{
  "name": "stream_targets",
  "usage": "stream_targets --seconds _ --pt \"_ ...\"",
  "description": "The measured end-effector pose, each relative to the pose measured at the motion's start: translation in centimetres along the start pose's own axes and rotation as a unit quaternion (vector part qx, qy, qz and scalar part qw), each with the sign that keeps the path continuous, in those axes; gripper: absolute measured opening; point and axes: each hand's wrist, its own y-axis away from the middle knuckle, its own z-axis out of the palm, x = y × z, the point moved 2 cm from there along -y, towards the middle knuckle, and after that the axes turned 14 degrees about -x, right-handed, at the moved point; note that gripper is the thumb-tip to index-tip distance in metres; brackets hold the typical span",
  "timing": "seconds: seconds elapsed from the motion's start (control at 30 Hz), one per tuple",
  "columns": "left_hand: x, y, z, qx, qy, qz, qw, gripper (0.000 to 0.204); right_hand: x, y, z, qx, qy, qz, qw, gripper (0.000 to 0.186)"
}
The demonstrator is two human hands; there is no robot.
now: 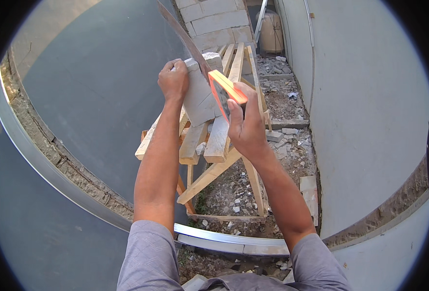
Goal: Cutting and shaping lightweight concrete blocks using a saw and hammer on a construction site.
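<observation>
A hand saw (193, 50) with an orange and black handle is gripped in my right hand (247, 119). Its long blade points up and away to the far left, crossing the top of a pale, light-coloured block (200, 99). The block stands on the wooden slats of a trestle (218, 138), and a thin line runs across its near face. My left hand (173, 80) is closed over the block's upper left edge. Whether the blade sits in a cut or only rests on the block's top, I cannot tell.
A wall of pale blocks (217, 24) rises behind the trestle. Rubble (284, 150) and broken block pieces cover the ground. Grey walls stand left and right (360, 121). A metal-edged sill (234, 235) curves across in front of me; a brownish tank (271, 31) stands at the far end.
</observation>
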Motion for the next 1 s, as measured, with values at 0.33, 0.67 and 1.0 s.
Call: stream_targets --seconds 0.33,0.67,1.0 --pt "-1.0 -1.4 -1.4 0.002 -0.038 -0.047 0.998 0.042 -3.7 22.0 -2.3 -0.057 -0.04 0.158 0.985 0.043" --pt "-1.7 -1.2 0.1 0.002 -0.031 -0.031 0.999 0.037 1.3 -1.1 3.0 -0.011 -0.035 0.082 0.996 0.035" --pt "-0.9 -1.1 -2.3 -0.011 -0.06 -0.028 0.998 0.039 -5.9 17.5 -2.9 -0.06 0.034 0.105 0.992 0.042"
